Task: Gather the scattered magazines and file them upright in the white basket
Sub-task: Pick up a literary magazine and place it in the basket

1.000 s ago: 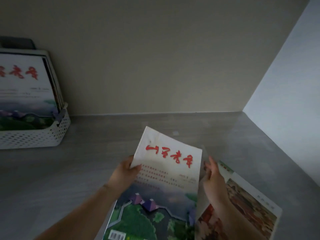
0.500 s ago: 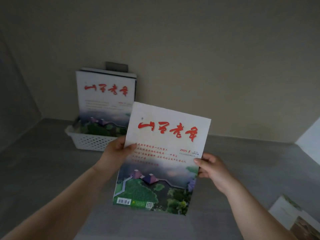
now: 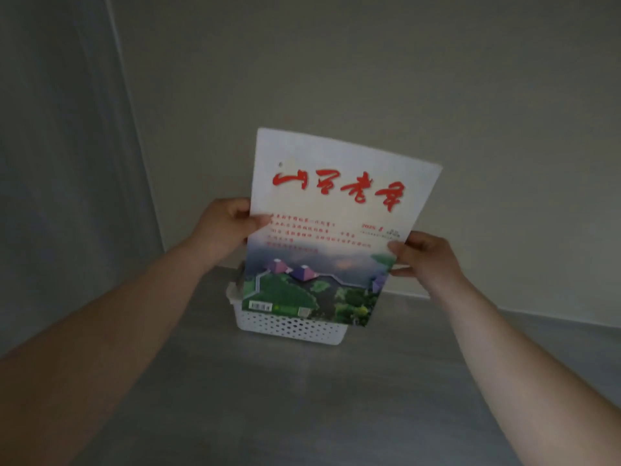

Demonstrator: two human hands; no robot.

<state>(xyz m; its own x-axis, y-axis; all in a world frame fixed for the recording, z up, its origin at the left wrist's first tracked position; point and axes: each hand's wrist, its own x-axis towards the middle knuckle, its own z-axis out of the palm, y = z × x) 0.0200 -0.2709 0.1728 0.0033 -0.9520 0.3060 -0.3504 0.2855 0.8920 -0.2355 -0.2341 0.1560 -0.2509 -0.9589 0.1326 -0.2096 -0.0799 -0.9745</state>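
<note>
White perforated plastic formed the basket (image 3: 290, 327), set near the back edge of the grey surface (image 3: 302, 398) against the wall. A magazine (image 3: 336, 227) was held upright above it, pinched at its side edges by the left hand (image 3: 226, 230) and the right hand (image 3: 425, 257), both closed on it. Its thin lower edge could have caught the front rim and buckled. The basket's contents were hidden behind the cover.

Glossy paper magazine (image 3: 336, 230); perforated plastic basket (image 3: 292, 327)

1 magazine (image 3: 339, 227), 1 basket (image 3: 292, 327), 2 hands (image 3: 228, 227).
</note>
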